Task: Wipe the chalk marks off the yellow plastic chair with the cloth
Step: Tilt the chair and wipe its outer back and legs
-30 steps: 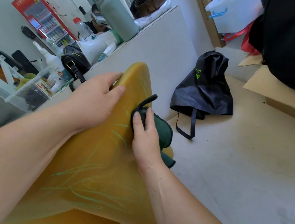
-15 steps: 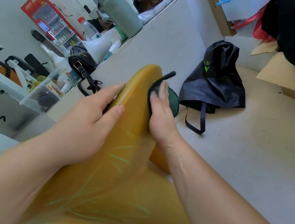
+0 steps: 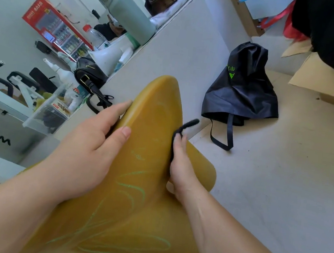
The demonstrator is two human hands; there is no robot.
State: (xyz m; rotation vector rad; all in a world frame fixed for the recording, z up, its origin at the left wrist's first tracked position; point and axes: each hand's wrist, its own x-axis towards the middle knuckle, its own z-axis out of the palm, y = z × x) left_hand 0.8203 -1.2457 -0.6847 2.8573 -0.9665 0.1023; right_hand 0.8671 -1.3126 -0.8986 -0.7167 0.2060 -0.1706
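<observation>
So, left hand [image 3: 87,150] gripping the yellow chair [image 3: 157,112] by its upper edge, right hand [image 3: 180,165] clutching the dark cloth [image 3: 189,122] against its side, green chalk marks [image 3: 131,187] lower down.

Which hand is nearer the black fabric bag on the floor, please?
Right: the right hand, holding the dark cloth, is on the yellow plastic chair's side facing the bag; the left hand grips the far side.

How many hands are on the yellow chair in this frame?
2. The left hand grips the yellow chair at its upper left edge; the right hand holds the dark cloth against its right edge. None seems hidden.
</observation>
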